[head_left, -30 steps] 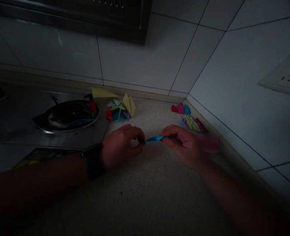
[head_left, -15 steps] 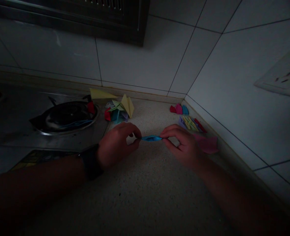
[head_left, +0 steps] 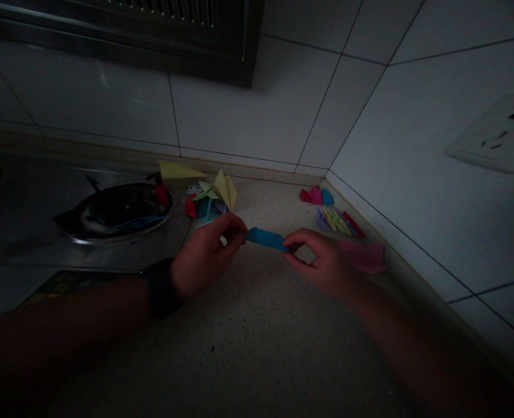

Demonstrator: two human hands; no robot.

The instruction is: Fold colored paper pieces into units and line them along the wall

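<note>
Between my two hands, above the speckled counter (head_left: 257, 325), is a small folded blue paper piece (head_left: 265, 238), its flat side facing me and tilted down to the right. My left hand (head_left: 211, 247) pinches its left end between thumb and fingers. The right end is pinched by my right hand (head_left: 320, 255). Beyond my left hand lies a heap of folded paper with a yellow paper plane (head_left: 226, 190) on top. A pink paper piece (head_left: 363, 255) lies partly behind my right hand.
On the left is a gas burner (head_left: 117, 212) with red and blue folded paper on it. Small red, pink and blue pieces (head_left: 315, 195) sit in the back corner. In front of them is a row of purple, yellow and red folded papers (head_left: 337, 220). A wall socket (head_left: 496, 136) is at right.
The blue paper has turned from edge-on, with its opening showing, to its flat side. Its left end has risen slightly. Both hands keep their pinch.
</note>
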